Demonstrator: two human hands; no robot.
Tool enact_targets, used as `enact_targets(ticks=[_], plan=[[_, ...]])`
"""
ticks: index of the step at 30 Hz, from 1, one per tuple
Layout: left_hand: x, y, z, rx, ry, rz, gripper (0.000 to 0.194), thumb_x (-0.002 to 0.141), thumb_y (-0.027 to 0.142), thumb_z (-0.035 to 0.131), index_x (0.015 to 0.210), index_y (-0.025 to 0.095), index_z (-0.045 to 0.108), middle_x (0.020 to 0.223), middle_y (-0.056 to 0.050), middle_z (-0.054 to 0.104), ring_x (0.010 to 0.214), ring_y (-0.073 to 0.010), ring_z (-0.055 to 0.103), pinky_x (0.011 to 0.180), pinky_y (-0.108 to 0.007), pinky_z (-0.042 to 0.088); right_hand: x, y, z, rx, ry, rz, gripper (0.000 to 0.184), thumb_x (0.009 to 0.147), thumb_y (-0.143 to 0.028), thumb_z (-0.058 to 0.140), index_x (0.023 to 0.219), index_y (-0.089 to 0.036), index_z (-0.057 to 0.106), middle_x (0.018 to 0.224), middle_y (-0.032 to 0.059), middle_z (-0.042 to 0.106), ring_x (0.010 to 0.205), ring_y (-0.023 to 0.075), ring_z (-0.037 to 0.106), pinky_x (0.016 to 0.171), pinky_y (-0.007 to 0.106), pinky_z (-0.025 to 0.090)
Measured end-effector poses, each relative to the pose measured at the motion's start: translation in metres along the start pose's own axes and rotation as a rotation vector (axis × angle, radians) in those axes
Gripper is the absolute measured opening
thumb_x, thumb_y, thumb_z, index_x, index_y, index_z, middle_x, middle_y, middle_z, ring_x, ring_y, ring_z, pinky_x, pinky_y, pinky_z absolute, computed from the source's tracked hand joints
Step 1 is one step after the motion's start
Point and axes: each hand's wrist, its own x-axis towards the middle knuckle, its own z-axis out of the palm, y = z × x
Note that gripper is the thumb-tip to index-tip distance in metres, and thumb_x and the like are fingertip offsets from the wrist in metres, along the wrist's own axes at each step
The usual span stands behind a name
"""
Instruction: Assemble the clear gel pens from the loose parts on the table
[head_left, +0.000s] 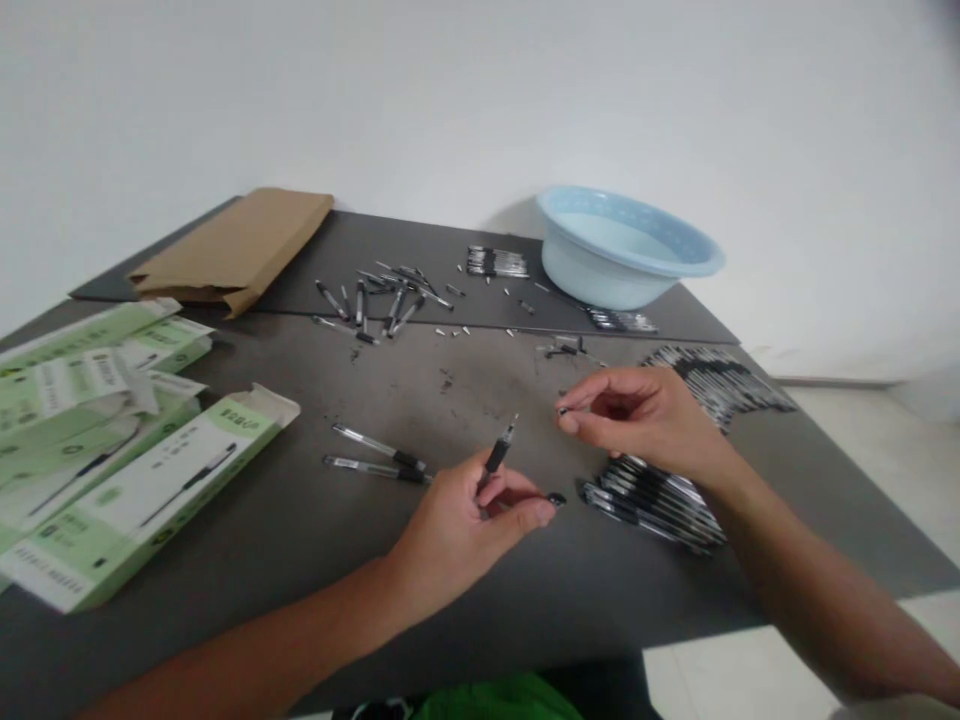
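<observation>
My left hand (pixel 469 520) is closed around a gel pen (pixel 496 455) with a black grip, its bare tip pointing up. The same thumb and fingertips pinch a small black piece, perhaps a pen cap (pixel 556 499). Above and to the right, my right hand (pixel 649 418) pinches a tiny dark piece (pixel 563 411) too small to name. Beneath the right hand lies a bundle of black pens (pixel 652 505). Two clear-barrelled pens (pixel 379 445) rest left of my left hand, the nearer one's end close to the knuckles.
Green-and-white pen boxes (pixel 172 490) lie at left, with a brown paper bag (pixel 240 240) behind. Loose pen parts (pixel 394 300) are scattered mid-table. A light-blue basin (pixel 622 265) stands at the back right, near rows of pens (pixel 497 262) and another pile (pixel 720 385).
</observation>
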Motion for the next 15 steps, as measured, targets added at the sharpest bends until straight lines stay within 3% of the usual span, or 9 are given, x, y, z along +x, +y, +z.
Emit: enact_targets(ticks=[2, 4, 9, 15], plan=[[-0.003, 0.0, 0.002, 0.082, -0.084, -0.036, 0.026, 0.087, 0.031, 0.084, 0.076, 0.019, 0.063, 0.081, -0.003, 0.079, 0.068, -0.015, 0.069, 0.059, -0.024, 0.051, -0.013, -0.003, 0.004, 0.093, 0.008, -0.016, 0.025, 0.078, -0.037, 0.093, 0.094, -0.018, 0.086, 0.054, -0.0035, 0.062, 0.044, 0.0067, 0.045, 0.039, 0.019, 0.031], [-0.006, 0.0, 0.004, 0.122, -0.153, -0.078, 0.018, 0.088, 0.03, 0.083, 0.082, 0.018, 0.07, 0.078, -0.003, 0.079, 0.066, -0.0146, 0.069, 0.058, -0.024, 0.052, -0.019, -0.004, 0.007, 0.143, 0.009, -0.05, 0.023, 0.078, -0.034, 0.095, 0.094, -0.02, 0.087, 0.063, -0.001, 0.069, 0.048, 0.0071, 0.05, 0.042, 0.019, 0.036], [-0.009, 0.003, 0.008, 0.112, -0.236, -0.157, 0.025, 0.087, 0.033, 0.082, 0.078, 0.017, 0.065, 0.078, -0.006, 0.08, 0.061, -0.0153, 0.069, 0.056, -0.025, 0.055, -0.022, -0.002, 0.007, 0.229, -0.05, -0.183, 0.017, 0.084, -0.024, 0.091, 0.101, -0.024, 0.088, 0.094, 0.0049, 0.084, 0.079, 0.0132, 0.074, 0.068, 0.023, 0.059], [-0.008, 0.005, 0.006, 0.11, -0.281, -0.217, 0.022, 0.088, 0.035, 0.082, 0.085, 0.016, 0.073, 0.075, -0.005, 0.078, 0.059, -0.015, 0.069, 0.056, -0.025, 0.058, -0.026, -0.002, 0.001, 0.147, -0.108, -0.276, 0.02, 0.089, -0.018, 0.085, 0.107, -0.027, 0.087, 0.098, 0.0026, 0.083, 0.086, 0.0133, 0.076, 0.076, 0.024, 0.063]])
